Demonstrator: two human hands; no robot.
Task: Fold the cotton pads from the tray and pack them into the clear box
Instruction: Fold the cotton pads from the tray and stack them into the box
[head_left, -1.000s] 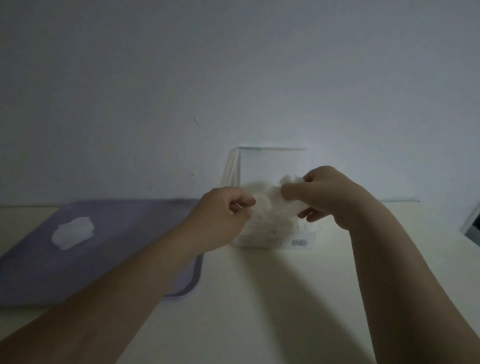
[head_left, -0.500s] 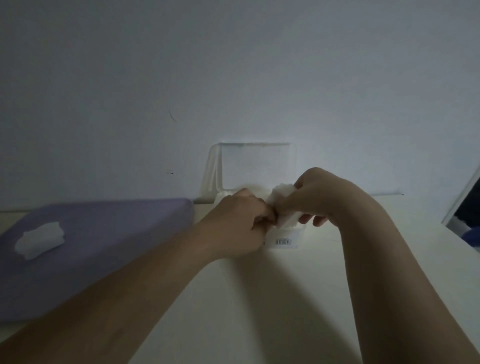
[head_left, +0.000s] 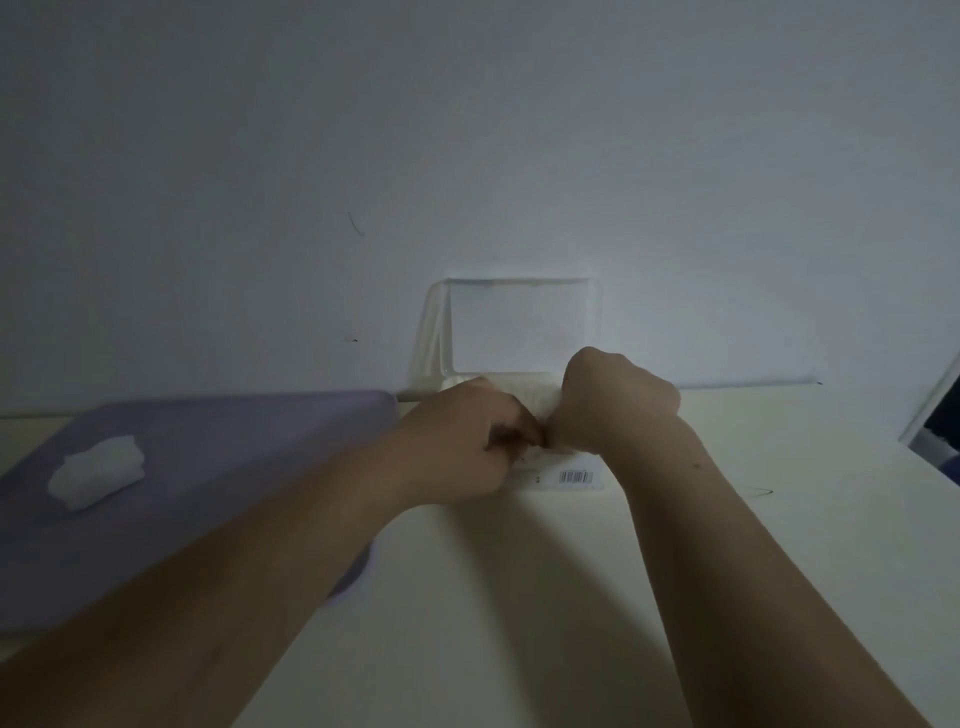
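Note:
The clear box (head_left: 563, 475) stands against the wall with its lid (head_left: 519, 325) raised upright. My left hand (head_left: 462, 441) and my right hand (head_left: 618, 402) meet fingertip to fingertip over the box opening, both pinching a white cotton pad (head_left: 545, 400) of which only a sliver shows between them. The pads inside the box are mostly hidden by my hands. One loose cotton pad (head_left: 98, 470) lies on the purple tray (head_left: 218, 467) at the left.
A barcode label (head_left: 575, 476) is on the box's front. The cream table (head_left: 519, 597) runs up to a plain wall. A dark opening with a white frame (head_left: 935, 410) shows at the right edge.
Both hands have come together and dropped lower onto the box, pressing the pad down. The pad, held up in the right hand before, is now nearly hidden.

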